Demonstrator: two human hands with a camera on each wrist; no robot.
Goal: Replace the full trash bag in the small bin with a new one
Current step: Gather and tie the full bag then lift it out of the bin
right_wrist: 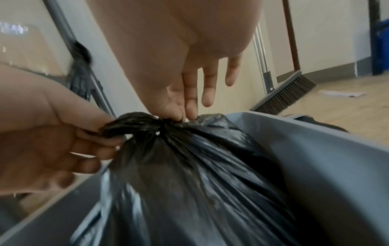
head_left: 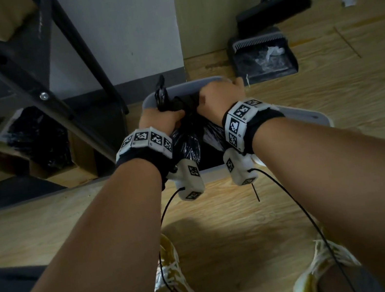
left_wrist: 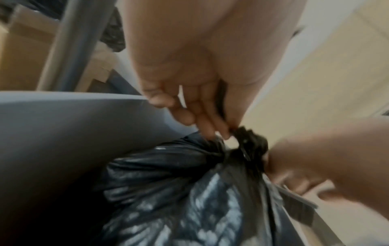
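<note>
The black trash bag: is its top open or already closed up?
Closed: the black trash bag has its neck bunched into a knot, pinched by the left hand and right hand, inside the grey bin.

The head view is looking dim — shadows pooling at its bent edges. Both wrist views are smearing with motion blur.

Black metal shelf frame (head_left: pixel 28 79) close on the left of the grey plastic bin (head_left: pixel 309 116), black dustpan (head_left: pixel 263 56) just beyond, bare wooden floor (head_left: pixel 224 217) open in front.

Black knotted bag (head_left: pixel 187 144) inside grey bin (head_left: pixel 309 116)
</note>
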